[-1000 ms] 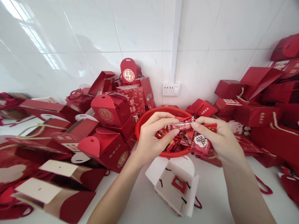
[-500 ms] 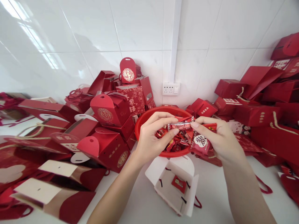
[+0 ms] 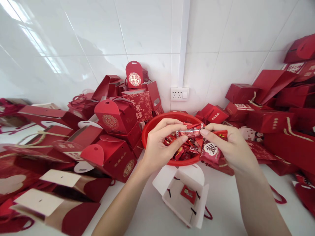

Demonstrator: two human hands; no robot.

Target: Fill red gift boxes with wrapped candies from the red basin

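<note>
My left hand (image 3: 161,144) and my right hand (image 3: 227,144) are raised over a red plastic bowl (image 3: 157,122) full of red wrapped candies. Between their fingertips they pinch one small red candy wrapper (image 3: 189,132), one hand at each end. My right hand also holds a larger red packet with a white round mark (image 3: 211,150) against its palm. Below the hands stands an open white-lined gift box (image 3: 183,196) with one red candy (image 3: 188,194) lying inside.
Piles of red paper gift boxes (image 3: 115,118) and red bags (image 3: 273,121) fill the white counter to the left and right. A white tiled wall with a power socket (image 3: 179,93) stands behind. Flattened boxes (image 3: 56,203) lie at the front left.
</note>
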